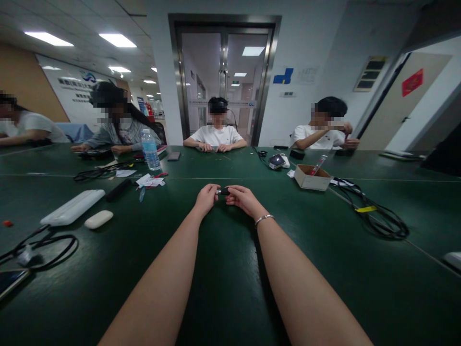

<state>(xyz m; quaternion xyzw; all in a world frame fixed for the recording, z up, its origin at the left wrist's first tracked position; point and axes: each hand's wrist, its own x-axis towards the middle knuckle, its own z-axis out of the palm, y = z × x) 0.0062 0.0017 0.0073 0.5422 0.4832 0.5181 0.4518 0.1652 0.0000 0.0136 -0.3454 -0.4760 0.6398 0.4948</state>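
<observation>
Both my arms reach out over the dark green table [230,269]. My left hand [206,198] and my right hand [242,197] meet in the middle, fingers pinched together on a small black object with a silvery end [223,191]. The left fingers grip the silvery end, the right fingers the black part. A thin silver bracelet [264,219] circles my right wrist. What the small object is I cannot make out.
A white keyboard [73,207] and white mouse [98,219] lie at left, with black cables [43,247] and a phone [10,281]. A water bottle [150,150] stands further back. An open cardboard box [311,177] and coiled cables [382,218] lie at right. Several people sit along the far side.
</observation>
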